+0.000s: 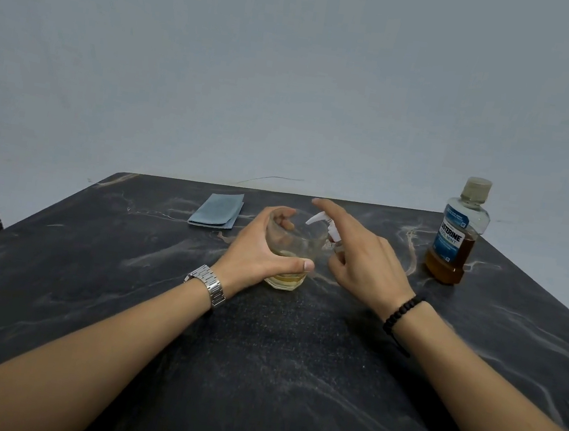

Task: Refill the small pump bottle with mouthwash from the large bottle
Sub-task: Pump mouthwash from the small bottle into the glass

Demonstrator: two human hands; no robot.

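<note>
A person sits at a dark marbled bench point(292, 361) with both forearms stretched out over it. The left hand point(257, 248) wraps around a clear glass point(289, 248) near the middle of the bench, thumb across the near side and fingers point(284, 221) curled round the far rim. A little yellowish liquid lies in the bottom of the glass.

Just right of the glass, the right hand point(360, 258) sits over the pump bottle point(331, 236). Its index finger is stretched out straight above the white pump head, whose nozzle points left over the glass. The other fingers curl loosely down around the bottle's neck; most of the bottle body is hidden behind that hand, so I cannot tell how firmly it is gripped.

The large bottle point(457, 238) stands upright, cap on, near the bench's right edge, well apart from the hands. It holds amber liquid up to about half its height.

A folded blue cloth point(218, 211) lies flat towards the far edge, left of the glass. A metal watch point(208, 285) is on the left wrist, a black bead bracelet point(402, 312) on the right.
</note>
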